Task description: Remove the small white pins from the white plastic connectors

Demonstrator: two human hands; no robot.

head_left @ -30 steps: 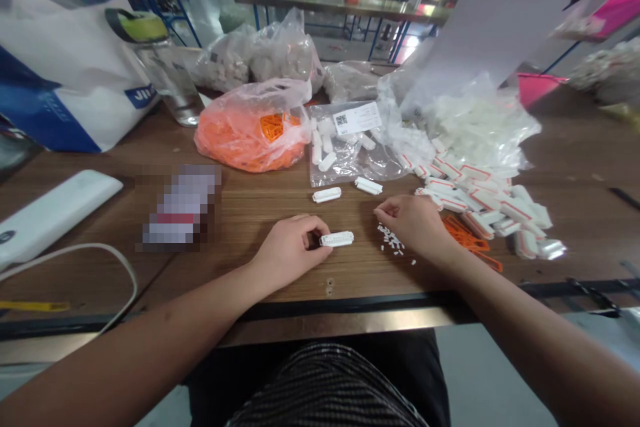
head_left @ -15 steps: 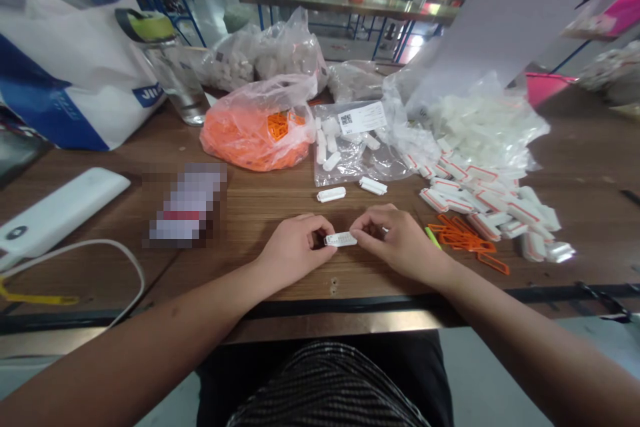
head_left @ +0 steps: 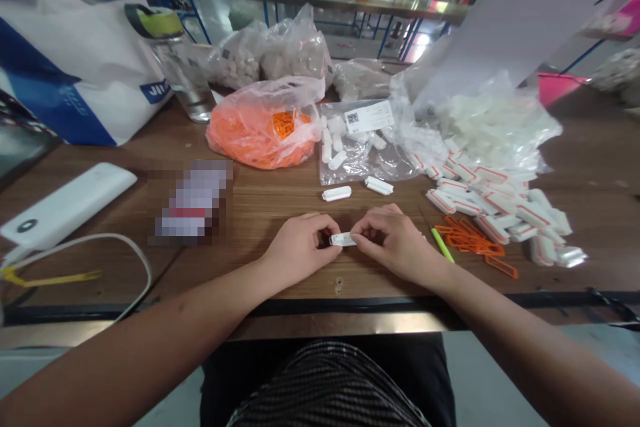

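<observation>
Between my two hands is a small white plastic piece [head_left: 342, 239], long and narrow, with fine marks or slots on its upper face. My left hand [head_left: 303, 245] pinches its left end between thumb and fingers. At the other end, the thumb and fingers of my right hand [head_left: 390, 238] close on it and cover part of it. Just beyond the hands, two similar white pieces [head_left: 337, 193] lie on the wooden table [head_left: 270, 203]. Right of my right hand are a lime-green stick [head_left: 443, 245] and several thin orange frames [head_left: 467, 238].
White pieces with orange edging [head_left: 500, 203] are heaped at the right. Behind stand a bag of orange parts [head_left: 250, 133], a clear labelled bag [head_left: 370, 140] and a bag of translucent parts [head_left: 500, 120]. At the left are a white power bank [head_left: 70, 203], cable and bottle [head_left: 183, 73].
The view has shifted slightly, so the tabletop things appear a little further right. Both hands keep hold of the white piece, and my right fingers seem to cover slightly more of it.
</observation>
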